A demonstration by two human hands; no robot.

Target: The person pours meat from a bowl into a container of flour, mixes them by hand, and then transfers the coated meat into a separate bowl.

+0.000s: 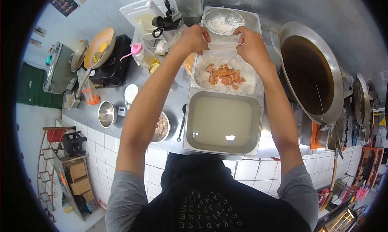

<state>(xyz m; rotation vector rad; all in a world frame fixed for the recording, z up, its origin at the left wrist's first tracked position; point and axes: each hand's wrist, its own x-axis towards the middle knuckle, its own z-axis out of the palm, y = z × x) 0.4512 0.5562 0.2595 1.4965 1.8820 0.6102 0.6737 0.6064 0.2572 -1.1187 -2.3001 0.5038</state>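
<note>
Pieces of orange-brown meat (225, 75) lie on white flour in a metal tray (258, 86). My left hand (195, 39) is over the tray's upper left corner, its fingers apart and curved downward. Over the upper right side is my right hand (249, 45), thumb and forefinger spread. Neither hand visibly holds anything. Between and beyond them rests a round sieve (223, 21) with white flour clumps, on a second metal tray (254, 20). Nearer my body, a deep metal tray (224, 121) holds cloudy liquid.
A large wok (309, 70) of dark oil stands on the right. To the left are a bowl of pale meat (161, 127), a black spoon (182, 123), an empty steel bowl (107, 114), a pink-capped bottle (139, 54) and a pan (99, 48) on a stove.
</note>
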